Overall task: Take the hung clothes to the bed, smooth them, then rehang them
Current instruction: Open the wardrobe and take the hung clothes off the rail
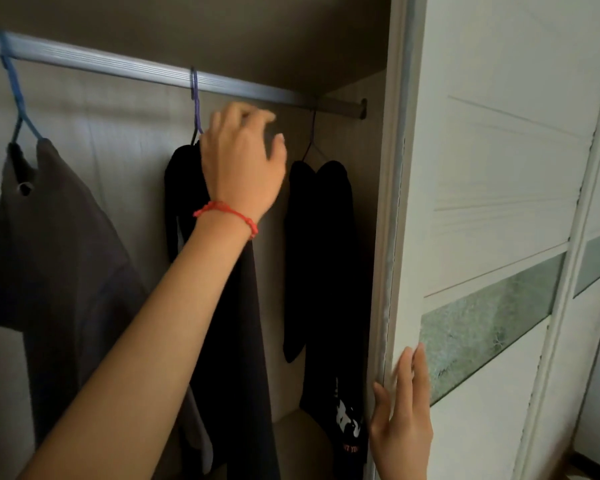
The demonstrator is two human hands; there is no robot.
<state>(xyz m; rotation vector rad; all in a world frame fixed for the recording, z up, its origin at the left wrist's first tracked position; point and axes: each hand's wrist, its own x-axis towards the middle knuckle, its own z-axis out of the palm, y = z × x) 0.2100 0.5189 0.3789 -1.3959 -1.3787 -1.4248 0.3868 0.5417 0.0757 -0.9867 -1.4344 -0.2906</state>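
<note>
Stage: we judge the task at its very start; all three garments hang on the rail (118,65), none taken to the bed yet. The bed is not in view.
Left to do: lift off, carry, smooth, rehang, i.e. nearly everything.
Clothes, L end of rail: grey garment (56,258) on a blue hanger (16,95).
Clothes, mid rail: black garment (236,306) on a purple hanger (196,98), partly behind the forearm.
Clothes, R end of rail: second black garment (329,258) w/ a pale print low down, on a dark hanger (310,133), close to the wardrobe's side wall.
Left hand (243,161): raised just under the rail, beside the purple hanger's neck; fingers loosely curled and blurred; we cannot tell whether it touches or grips the hanger. Red cord bracelet (227,214) at the wrist.
Left arm: extended up and fwd from the lower-left corner of the view, crossing the mid garment.
Right hand (404,410): low, fingers straight and spread, flat against the edge of the sliding door (499,202); holds nothing.
Next, our reading: the purple hanger looks the likely first pick.
</note>
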